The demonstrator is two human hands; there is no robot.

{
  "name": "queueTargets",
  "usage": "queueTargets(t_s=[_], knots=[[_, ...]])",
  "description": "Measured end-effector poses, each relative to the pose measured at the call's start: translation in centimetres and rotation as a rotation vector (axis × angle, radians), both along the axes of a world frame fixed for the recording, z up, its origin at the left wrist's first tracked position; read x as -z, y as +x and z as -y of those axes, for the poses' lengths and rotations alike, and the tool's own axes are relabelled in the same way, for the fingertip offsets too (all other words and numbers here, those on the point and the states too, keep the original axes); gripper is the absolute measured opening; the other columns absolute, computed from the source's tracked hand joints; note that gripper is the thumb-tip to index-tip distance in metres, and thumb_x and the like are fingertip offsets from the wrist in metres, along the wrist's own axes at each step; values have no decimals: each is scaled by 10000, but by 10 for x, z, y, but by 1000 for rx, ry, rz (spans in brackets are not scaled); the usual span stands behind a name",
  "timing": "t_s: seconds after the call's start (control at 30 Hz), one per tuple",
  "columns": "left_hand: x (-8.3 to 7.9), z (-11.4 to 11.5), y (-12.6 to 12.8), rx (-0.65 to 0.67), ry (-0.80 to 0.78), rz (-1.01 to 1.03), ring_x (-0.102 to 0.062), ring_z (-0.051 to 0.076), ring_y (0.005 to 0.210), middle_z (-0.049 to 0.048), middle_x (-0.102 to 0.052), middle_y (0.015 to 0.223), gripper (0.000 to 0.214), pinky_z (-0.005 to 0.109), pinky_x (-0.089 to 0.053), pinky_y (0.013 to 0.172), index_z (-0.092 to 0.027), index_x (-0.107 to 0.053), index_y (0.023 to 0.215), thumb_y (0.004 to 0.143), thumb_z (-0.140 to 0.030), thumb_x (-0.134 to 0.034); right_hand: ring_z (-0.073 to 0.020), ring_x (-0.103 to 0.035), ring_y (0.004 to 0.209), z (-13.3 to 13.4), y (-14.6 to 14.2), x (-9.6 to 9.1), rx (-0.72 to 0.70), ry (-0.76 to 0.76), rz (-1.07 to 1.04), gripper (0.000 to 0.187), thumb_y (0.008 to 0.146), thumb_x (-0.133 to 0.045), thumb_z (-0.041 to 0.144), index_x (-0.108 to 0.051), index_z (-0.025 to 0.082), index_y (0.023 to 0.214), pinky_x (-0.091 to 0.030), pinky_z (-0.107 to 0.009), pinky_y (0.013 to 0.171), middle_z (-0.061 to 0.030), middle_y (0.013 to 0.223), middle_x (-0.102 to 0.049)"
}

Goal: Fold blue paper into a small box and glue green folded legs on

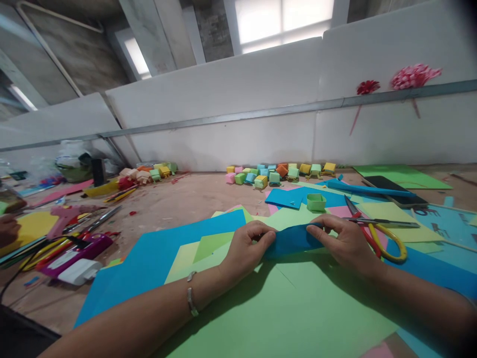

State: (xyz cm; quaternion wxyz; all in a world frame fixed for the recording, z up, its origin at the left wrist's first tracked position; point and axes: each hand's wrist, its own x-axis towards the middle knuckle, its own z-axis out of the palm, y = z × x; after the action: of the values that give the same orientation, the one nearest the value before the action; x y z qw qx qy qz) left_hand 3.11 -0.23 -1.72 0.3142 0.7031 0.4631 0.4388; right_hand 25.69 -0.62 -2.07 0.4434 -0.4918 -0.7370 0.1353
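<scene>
A strip of blue paper [292, 240] is stretched between my two hands, just above a large light green sheet [276, 313]. My left hand [250, 243] pinches its left end between thumb and fingers. At the opposite end, my right hand [341, 241] grips the strip the same way. Right beside my right hand lie scissors with red and yellow handles [397, 251]. A small green folded paper box [316, 202] stands just beyond the strip. Blue sheets [160, 248] and other coloured papers are spread under and around my hands.
Several small coloured paper cubes [274, 177] line the wall. A dark phone [395, 191] lies at the right near a green sheet [402, 177]. On the left are a pink glue gun [65, 219], a purple tool [78, 253], a white adapter [80, 271] and another person's hand [8, 230].
</scene>
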Motion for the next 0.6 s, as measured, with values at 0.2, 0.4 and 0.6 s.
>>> queueTargets(t_s=[0.2,0.4,0.6], knots=[[2,-2,-1,-24,3,-36,-613,211,800,61,-704,827,173,295,-449,715,-192,-763,840,802,-204,-595,-211,-647,711,1,-1,0,-13,-11,-19,245,836,-596,414,-714,202,802,-520,-309,598,-52,786,-726],[2,-2,-1,-7,19,-56,-604,213,795,51,-692,812,174,305,-450,732,-213,-765,842,813,-197,-594,-210,-657,709,4,-2,-6,-20,-27,-18,271,867,-541,418,-700,208,806,-515,-292,570,-46,788,-733],[3,-2,-2,4,56,-144,-613,215,805,54,-692,818,187,304,-455,746,-211,-757,838,834,-201,-571,-195,-635,667,2,-1,-2,-21,-59,31,247,857,-540,370,-689,206,747,-486,-289,557,-38,741,-717]])
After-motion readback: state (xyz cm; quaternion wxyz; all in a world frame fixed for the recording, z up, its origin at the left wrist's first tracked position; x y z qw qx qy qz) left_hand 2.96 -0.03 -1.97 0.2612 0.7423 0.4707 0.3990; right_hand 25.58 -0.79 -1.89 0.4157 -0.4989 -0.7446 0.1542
